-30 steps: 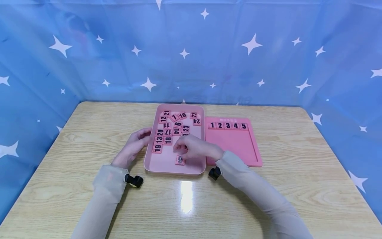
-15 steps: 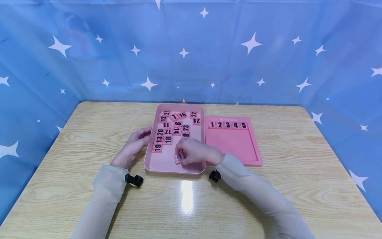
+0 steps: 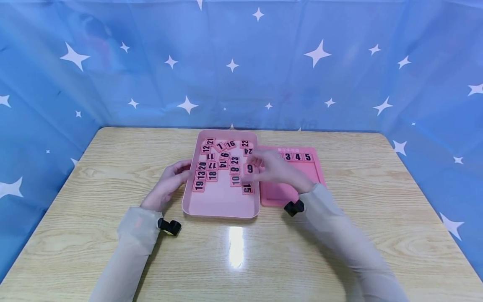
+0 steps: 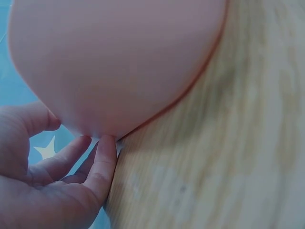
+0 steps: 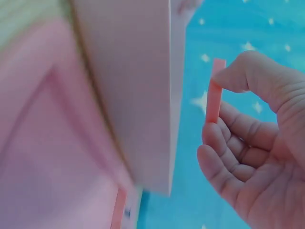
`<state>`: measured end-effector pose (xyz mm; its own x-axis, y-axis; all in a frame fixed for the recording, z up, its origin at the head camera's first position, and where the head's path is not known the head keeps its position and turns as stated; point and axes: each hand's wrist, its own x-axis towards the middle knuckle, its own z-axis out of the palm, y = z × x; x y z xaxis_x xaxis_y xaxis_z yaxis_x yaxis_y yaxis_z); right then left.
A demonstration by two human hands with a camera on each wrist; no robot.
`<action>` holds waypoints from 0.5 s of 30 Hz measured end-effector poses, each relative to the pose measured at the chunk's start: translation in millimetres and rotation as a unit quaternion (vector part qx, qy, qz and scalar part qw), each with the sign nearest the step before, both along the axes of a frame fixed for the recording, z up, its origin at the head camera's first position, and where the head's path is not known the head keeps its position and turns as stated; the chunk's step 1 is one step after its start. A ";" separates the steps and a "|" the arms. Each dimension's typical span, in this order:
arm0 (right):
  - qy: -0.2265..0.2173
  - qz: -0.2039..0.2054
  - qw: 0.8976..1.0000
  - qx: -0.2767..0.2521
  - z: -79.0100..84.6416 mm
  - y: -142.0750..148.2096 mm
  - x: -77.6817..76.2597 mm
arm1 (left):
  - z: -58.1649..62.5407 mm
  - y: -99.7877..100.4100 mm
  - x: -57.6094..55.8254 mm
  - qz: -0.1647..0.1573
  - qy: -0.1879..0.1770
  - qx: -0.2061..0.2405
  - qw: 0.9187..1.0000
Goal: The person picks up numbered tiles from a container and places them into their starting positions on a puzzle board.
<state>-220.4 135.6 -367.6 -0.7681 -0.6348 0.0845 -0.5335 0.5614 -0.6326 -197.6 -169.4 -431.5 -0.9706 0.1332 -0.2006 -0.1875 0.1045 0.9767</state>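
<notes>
My right hand (image 3: 279, 167) pinches a pink number tile (image 3: 249, 169) between thumb and fingers. It hovers over the right edge of the pink tray (image 3: 216, 205), and the tile's face reads 6 in the head view. Edge-on, the same tile (image 5: 214, 102) shows in the right wrist view. My left hand (image 3: 167, 182) touches the tray's left outer wall, its fingertips (image 4: 106, 145) against it in the left wrist view. Loose number tiles lie in the tray, among them the 10 tile (image 3: 235, 180) and the 15 tile (image 3: 247, 188), partly under my right hand.
Right of the tray lies a pink puzzle board (image 3: 279, 197); its top row shows tiles 3, 4 and 5 (image 3: 307, 157), the rest of that row being behind my hand. A wooden table (image 3: 203, 260) carries everything. Behind it hangs a blue star-patterned cloth (image 3: 211, 84).
The right hand has picked up the 6 tile from the tray's lower part, lifting it up and rightward toward the board. The left hand stays in place at the tray.
</notes>
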 end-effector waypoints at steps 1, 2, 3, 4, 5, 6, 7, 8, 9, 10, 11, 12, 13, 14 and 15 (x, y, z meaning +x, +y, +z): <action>0.000 -0.009 1.000 -0.003 -0.3 6.4 -1.3 | 0.1 0.1 -0.2 0.000 0.000 0.000 1.000; -0.002 -0.019 1.000 -0.006 -1.2 12.6 -2.8 | 0.3 0.2 -0.4 0.000 0.000 0.000 1.000; 0.003 -0.024 1.000 -0.008 -2.8 18.8 -4.4 | 0.4 0.2 -0.5 0.000 0.000 0.000 1.000; 0.006 -0.030 1.000 -0.009 -4.6 24.9 -6.0 | 0.5 0.3 -0.4 0.000 -0.001 -0.001 1.000; 0.009 -0.037 0.999 -0.006 -7.0 30.4 -7.2 | 0.6 0.3 -0.4 0.001 -0.002 -0.001 1.000; 0.012 -0.044 0.999 -0.001 -9.6 35.6 -8.4 | 0.2 0.3 -0.3 0.001 0.001 -0.002 1.000; 0.015 -0.050 0.999 0.005 -12.0 40.4 -9.2 | 0.1 0.4 -0.1 0.000 0.001 -0.004 1.000; 0.016 -0.057 0.998 0.011 -14.8 44.7 -10.2 | 0.1 0.3 0.2 0.000 0.001 -0.006 1.000; 0.018 -0.060 0.998 0.016 -17.5 48.9 -10.9 | 0.2 0.4 0.3 -0.001 0.002 -0.007 1.000; 0.015 -0.065 0.997 0.024 -20.1 52.4 -11.5 | 0.2 0.2 0.4 -0.002 0.001 -0.009 1.000; 0.013 -0.068 0.997 0.032 -22.7 55.6 -12.0 | 0.4 0.2 0.5 -0.002 0.001 -0.010 1.000; 0.012 -0.068 0.997 0.037 -25.4 58.3 -12.5 | 0.5 0.2 0.6 -0.003 0.001 -0.011 1.000; 0.008 -0.069 0.997 0.043 -27.3 60.4 -12.5 | 0.9 0.3 0.7 -0.003 -0.001 -0.013 1.000; 0.002 -0.071 0.996 0.049 -29.5 62.0 -12.8 | 1.1 0.3 0.6 -0.003 -0.002 -0.013 1.000; -0.002 -0.072 0.996 0.054 -31.2 63.3 -12.9 | 1.2 0.3 0.5 -0.003 -0.003 -0.013 1.000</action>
